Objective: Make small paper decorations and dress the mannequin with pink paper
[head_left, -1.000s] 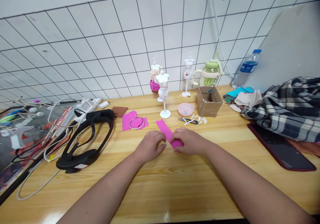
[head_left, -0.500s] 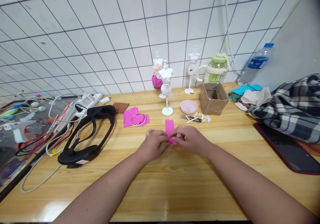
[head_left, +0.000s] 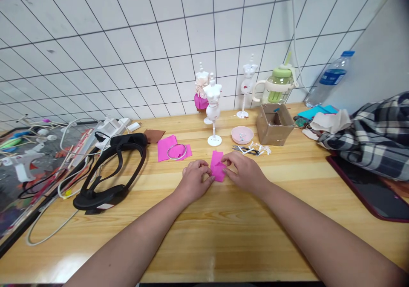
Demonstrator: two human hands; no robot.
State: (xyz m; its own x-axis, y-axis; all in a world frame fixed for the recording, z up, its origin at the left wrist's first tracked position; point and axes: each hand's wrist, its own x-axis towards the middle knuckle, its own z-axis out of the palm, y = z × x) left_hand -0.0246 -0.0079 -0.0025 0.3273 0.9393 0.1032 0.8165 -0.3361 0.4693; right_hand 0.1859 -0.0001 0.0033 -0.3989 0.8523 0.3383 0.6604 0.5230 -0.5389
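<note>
A bright pink strip [head_left: 218,172], of thin paper or cloth, lies on the table between my hands, with a folded or overlapping layer across its middle. My left hand [head_left: 195,179] has its fingers curled, thumb and fingertips at the strip's left edge. At the right edge, my right hand [head_left: 244,170] holds the strip with thumb and forefinger, a small gap showing between them. Just beyond stands a small white dress form [head_left: 213,103]. Off to the left, more pink material [head_left: 166,147] lies under a silver ring [head_left: 177,152].
Behind my right hand are black thread snips [head_left: 251,151], white scraps [head_left: 264,149], a pink dish [head_left: 242,135] of small beads and a cardboard box [head_left: 275,129]. A black headset strap [head_left: 111,172] and cables occupy the left; a tablet [head_left: 367,189] and plaid cloth [head_left: 380,137] lie right.
The strip's bunched near end now lies flatter and wider. My right hand has shifted slightly away from me and its finger and thumb have spread; my left hand's fingers have loosened.
</note>
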